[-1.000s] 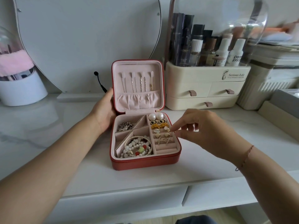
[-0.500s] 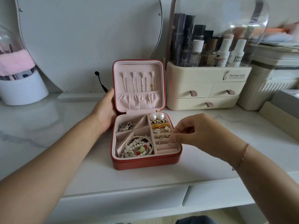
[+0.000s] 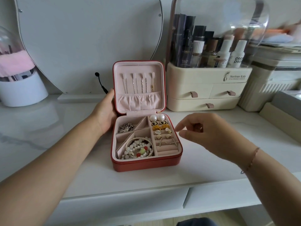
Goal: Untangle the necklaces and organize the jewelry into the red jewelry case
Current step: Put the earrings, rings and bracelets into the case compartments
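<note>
The red jewelry case (image 3: 146, 165) stands open on the white tabletop, lid upright. Several thin necklaces (image 3: 138, 83) hang from tabs inside the lid above a pink pocket. Rows of earrings (image 3: 162, 128) fill the right slots, with two cross earrings (image 3: 167, 141) near the front. Pearl and bead bracelets (image 3: 139, 148) lie in the front left compartment, and a silver chain (image 3: 126, 127) in the back left one. My left hand (image 3: 105, 115) holds the case's left side near the hinge. Just right of the case hovers my right hand (image 3: 206, 134), fingers loosely curled, holding nothing.
A cream cosmetics organizer (image 3: 206, 88) with drawers and a clear dome stands right behind the case. A mirror (image 3: 84, 38) leans at the back, with a black cable tip (image 3: 99, 79) below it. A white brush holder (image 3: 21, 90) sits far left. Boxes (image 3: 280, 108) line the right.
My right hand has lifted from the earring slots and drawn back to the right, off the case. The left hand has stayed on the case's side.
</note>
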